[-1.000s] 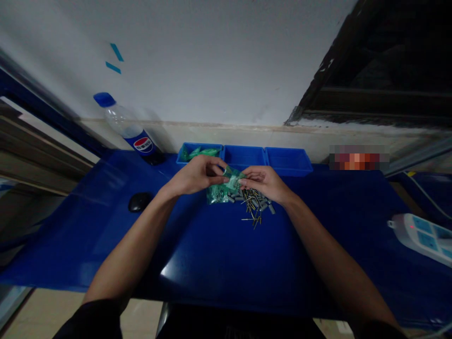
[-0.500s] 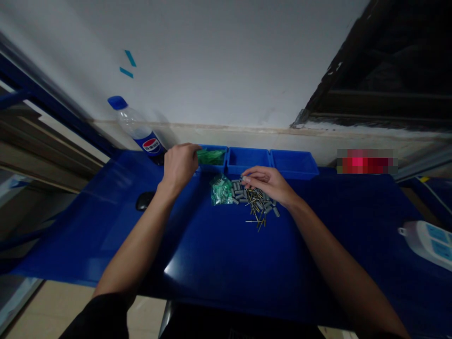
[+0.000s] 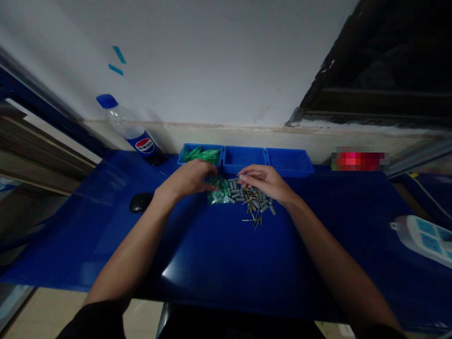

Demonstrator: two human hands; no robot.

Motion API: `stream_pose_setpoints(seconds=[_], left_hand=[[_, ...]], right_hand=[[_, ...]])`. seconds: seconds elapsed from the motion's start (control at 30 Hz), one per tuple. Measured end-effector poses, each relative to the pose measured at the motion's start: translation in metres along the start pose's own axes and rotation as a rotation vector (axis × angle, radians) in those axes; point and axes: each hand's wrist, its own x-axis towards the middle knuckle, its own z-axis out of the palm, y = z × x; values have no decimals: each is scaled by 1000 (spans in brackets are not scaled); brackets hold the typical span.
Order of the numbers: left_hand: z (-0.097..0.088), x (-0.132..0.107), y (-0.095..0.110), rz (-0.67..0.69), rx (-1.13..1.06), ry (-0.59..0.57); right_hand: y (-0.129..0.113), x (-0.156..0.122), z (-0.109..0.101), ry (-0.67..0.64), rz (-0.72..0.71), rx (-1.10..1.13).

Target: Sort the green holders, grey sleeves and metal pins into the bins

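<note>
My left hand reaches over a clear green plastic bag of small parts, its thumb and fingers apart near the bag's upper left side. Whether it touches the bag I cannot tell. Just right of the bag lie several small grey cylinders, mixed with a heap of thin metal pins with gold-coloured ends. Above this heap, my right hand pinches what looks like a small grey cylinder between thumb and fingertips. Part of the heap is hidden under that hand.
Three blue bins stand in a row against the wall; the left one holds green plastic bags. A cola bottle and a black mouse are on the left. A white case with blue panels lies at the right.
My left hand has moved from beside the left bin down and right to the green bag, and its fingers have opened. My right hand keeps its pinch over the heap. The view has shifted slightly.
</note>
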Motion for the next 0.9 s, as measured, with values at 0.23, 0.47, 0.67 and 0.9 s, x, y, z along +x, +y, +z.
stream_pose_setpoints(seconds=[0.23,0.47,0.67,0.9], left_hand=[[15,10,8,-55,-74,-234],[-6,0,2,84,-369,-150],[-6,1,19,19,-655,29],[-4,1,28,-36,-825,150]], right_hand=[[-1,0,-1,-8,13,-18],[1,1,2,-6,9,-52],[0,-2,8,-63,20,-31],[1,1,10,16,5,9]])
